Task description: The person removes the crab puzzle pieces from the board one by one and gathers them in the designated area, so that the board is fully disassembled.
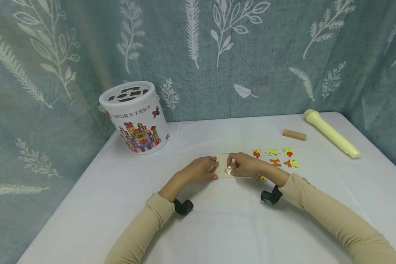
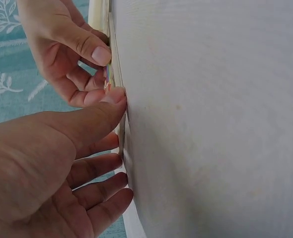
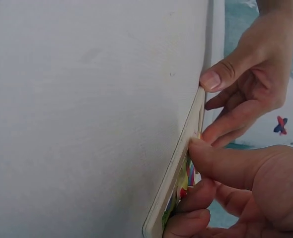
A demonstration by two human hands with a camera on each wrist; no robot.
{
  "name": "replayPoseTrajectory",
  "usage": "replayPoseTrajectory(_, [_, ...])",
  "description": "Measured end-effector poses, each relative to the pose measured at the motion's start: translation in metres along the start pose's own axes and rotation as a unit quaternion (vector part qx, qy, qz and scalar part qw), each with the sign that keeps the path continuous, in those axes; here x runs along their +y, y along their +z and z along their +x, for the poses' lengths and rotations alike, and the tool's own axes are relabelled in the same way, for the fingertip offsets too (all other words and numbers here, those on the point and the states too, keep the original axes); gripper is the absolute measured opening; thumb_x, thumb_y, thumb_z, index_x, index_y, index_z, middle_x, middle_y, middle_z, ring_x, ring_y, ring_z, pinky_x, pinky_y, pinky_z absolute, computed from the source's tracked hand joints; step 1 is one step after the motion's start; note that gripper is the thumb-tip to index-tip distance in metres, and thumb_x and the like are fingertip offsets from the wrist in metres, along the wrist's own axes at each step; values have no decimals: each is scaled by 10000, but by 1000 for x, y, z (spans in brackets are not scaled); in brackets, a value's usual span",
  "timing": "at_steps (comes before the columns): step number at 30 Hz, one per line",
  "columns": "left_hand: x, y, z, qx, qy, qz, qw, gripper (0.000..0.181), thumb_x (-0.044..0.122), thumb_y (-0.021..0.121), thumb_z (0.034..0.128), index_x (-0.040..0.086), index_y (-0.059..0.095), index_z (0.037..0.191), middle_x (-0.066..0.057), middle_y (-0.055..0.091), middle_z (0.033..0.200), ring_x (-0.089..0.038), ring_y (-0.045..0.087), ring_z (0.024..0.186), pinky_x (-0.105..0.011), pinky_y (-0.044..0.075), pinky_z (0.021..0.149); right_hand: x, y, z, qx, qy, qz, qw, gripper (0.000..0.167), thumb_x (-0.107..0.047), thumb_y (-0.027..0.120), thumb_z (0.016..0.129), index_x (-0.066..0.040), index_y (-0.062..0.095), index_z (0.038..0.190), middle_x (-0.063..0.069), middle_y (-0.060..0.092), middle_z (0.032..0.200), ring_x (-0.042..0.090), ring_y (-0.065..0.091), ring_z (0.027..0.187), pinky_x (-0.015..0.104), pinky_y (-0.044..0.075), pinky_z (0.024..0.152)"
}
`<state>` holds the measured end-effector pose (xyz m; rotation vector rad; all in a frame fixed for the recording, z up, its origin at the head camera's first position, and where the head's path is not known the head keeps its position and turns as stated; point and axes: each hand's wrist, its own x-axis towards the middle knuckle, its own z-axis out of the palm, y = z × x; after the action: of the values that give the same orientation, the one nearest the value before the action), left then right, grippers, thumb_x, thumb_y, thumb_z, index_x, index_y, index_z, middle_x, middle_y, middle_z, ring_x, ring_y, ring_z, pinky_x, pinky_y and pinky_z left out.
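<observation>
A pale jigsaw tray [image 1: 222,161] lies flat on the white table. My left hand [image 1: 200,169] holds the tray's left side, with the thumb near the front corner and the fingers farther back. Over the tray, my right hand [image 1: 245,165] pinches a small colourful puzzle piece [image 1: 228,170] between thumb and fingers. The right wrist view shows the tray [image 3: 174,171] edge-on, with colourful puzzle parts partly hidden by the fingers. Several loose puzzle pieces [image 1: 275,162] lie to the tray's right, and another puzzle piece [image 1: 260,178] sits by its front right corner, partly under the right wrist.
A white block bucket [image 1: 138,121] with a slotted lid stands at the back left. Toward the back right lie a wooden block [image 1: 294,134] and a pale yellow toy microphone [image 1: 331,134]. A leaf-patterned curtain [image 1: 198,62] hangs behind the table.
</observation>
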<state>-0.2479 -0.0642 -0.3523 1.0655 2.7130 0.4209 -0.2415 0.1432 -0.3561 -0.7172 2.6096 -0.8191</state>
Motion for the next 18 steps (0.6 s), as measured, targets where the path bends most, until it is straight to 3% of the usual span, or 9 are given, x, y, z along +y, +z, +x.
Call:
replayPoseTrajectory(8, [-2, 4, -1, -28, 114, -12, 9999, 445, 244, 668, 833, 12, 587, 1204, -210, 452, 1370, -323, 433, 1277, -416, 344, 1059, -1, 6, -3, 37, -265, 173, 9995, 174, -43, 620, 823, -46, 545, 981, -1, 479, 660, 104, 411, 588, 217, 346, 562])
replayPoseTrajectory(14, [-2, 5, -1, -79, 38, -10, 10000, 435, 254, 666, 834, 32, 589, 1200, -191, 442, 1385, -302, 424, 1288, -398, 341, 1064, -4, 4, -4, -22, -4, 52, 10000, 256, -98, 639, 834, -24, 536, 1056, 14, 491, 722, 117, 428, 632, 221, 359, 590])
replayPoseTrajectory(18, [0, 2, 1, -68, -37, -23, 10000, 467, 256, 666, 833, 31, 574, 1232, -180, 434, 1395, -296, 413, 1297, -395, 327, 1075, -4, 1, -4, 32, -19, 13, 10000, 241, -95, 643, 829, -35, 534, 1036, 2, 437, 665, 117, 387, 593, 225, 322, 559])
